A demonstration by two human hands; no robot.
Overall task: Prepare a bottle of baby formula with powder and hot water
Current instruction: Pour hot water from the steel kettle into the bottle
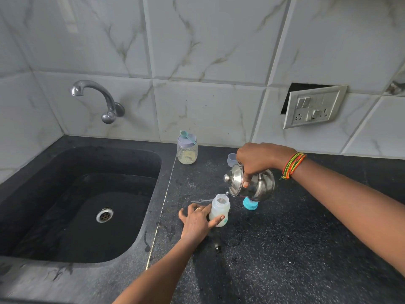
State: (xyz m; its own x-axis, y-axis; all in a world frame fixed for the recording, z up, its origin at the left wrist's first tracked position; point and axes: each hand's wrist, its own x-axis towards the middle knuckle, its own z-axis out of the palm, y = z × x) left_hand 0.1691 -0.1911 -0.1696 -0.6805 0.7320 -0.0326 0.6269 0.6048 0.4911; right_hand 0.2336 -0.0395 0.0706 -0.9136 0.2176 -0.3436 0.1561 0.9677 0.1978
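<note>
A small translucent baby bottle (219,209) stands upright and uncapped on the black counter, with pale liquid in its lower part. My left hand (197,219) steadies it, thumb and fingers against its side. My right hand (256,159) grips a steel kettle (252,183) tilted to the left, its spout over the bottle's mouth, and a thin stream of water runs in. The bottle's teal nipple cap (250,204) lies on the counter under the kettle. A glass jar of formula powder (187,150) with a lilac lid and a teal scoop (187,136) on top stands at the back.
A deep black sink (54,194) with a steel drain lies to the left, a chrome tap (96,99) above it. A small clear cap (231,159) sits behind my right hand. A loose switch plate (313,106) hangs on the tiled wall. The counter (285,249) is wet in spots.
</note>
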